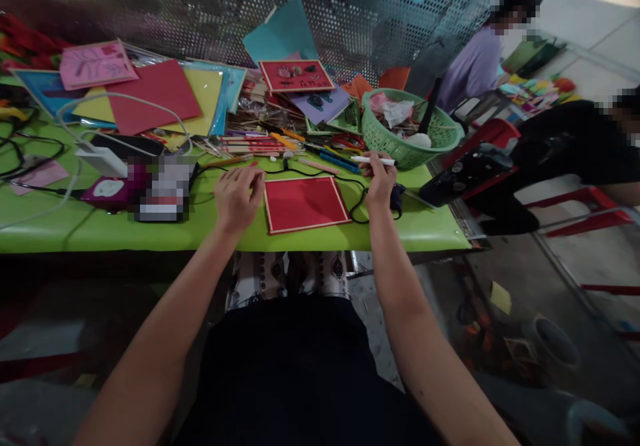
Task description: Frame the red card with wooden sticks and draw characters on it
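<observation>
My right hand (380, 183) is closed around a white pen (373, 160), held almost level above the table. Just left of that hand lies a red sheet (306, 205) with pale strips along its edges, flat near the table's front edge. My left hand (240, 193) rests on the table beside the sheet's left side, palm down, with its fingers loosely stretched forward and nothing visible in them. A black cable (357, 213) runs behind the sheet and loops beside my right hand.
Behind the sheet are several pens and sticks (255, 145). A green basket (410, 146) stands at right. Coloured boards (155, 96), a phone (163, 193) and a purple charger (113, 189) lie at left. Two people are at right, one in a purple top (470, 66).
</observation>
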`<control>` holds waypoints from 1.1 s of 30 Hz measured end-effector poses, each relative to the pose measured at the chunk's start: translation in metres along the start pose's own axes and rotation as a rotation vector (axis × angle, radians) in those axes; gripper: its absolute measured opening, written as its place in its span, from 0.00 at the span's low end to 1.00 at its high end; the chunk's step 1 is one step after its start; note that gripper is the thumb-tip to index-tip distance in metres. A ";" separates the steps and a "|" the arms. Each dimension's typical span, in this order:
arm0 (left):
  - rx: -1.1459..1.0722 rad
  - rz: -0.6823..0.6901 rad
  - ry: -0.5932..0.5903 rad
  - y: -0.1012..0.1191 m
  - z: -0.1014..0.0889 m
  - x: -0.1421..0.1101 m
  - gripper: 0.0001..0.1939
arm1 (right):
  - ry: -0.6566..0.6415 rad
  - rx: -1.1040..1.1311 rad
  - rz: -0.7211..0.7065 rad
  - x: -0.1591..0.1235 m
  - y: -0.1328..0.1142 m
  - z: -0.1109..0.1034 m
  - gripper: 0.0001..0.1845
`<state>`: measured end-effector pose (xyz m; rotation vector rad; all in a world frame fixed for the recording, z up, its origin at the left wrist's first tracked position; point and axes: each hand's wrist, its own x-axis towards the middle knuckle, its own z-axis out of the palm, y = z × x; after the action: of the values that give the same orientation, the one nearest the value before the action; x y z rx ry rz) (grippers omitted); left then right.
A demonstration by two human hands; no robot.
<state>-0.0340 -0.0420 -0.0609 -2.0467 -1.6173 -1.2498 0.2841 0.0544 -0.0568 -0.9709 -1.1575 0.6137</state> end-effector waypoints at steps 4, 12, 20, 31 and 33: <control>-0.016 -0.007 -0.013 0.002 -0.001 0.001 0.13 | 0.025 -0.014 0.015 0.000 -0.001 0.000 0.19; -0.036 -0.016 -0.015 0.004 -0.004 0.002 0.13 | 0.009 -0.006 0.030 0.001 -0.003 0.002 0.18; -0.071 -0.003 -0.062 0.001 -0.013 -0.009 0.12 | -0.192 0.075 0.272 -0.015 -0.011 0.000 0.19; -0.083 0.072 -0.450 0.020 -0.034 -0.042 0.15 | -0.260 -0.086 0.295 -0.004 0.000 -0.034 0.22; -0.103 0.093 -0.519 0.022 -0.035 -0.045 0.17 | -0.251 -0.102 0.275 0.003 0.003 -0.037 0.23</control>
<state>-0.0318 -0.1031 -0.0664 -2.6368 -1.6512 -0.8246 0.3209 0.0470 -0.0614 -1.1758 -1.2957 0.9251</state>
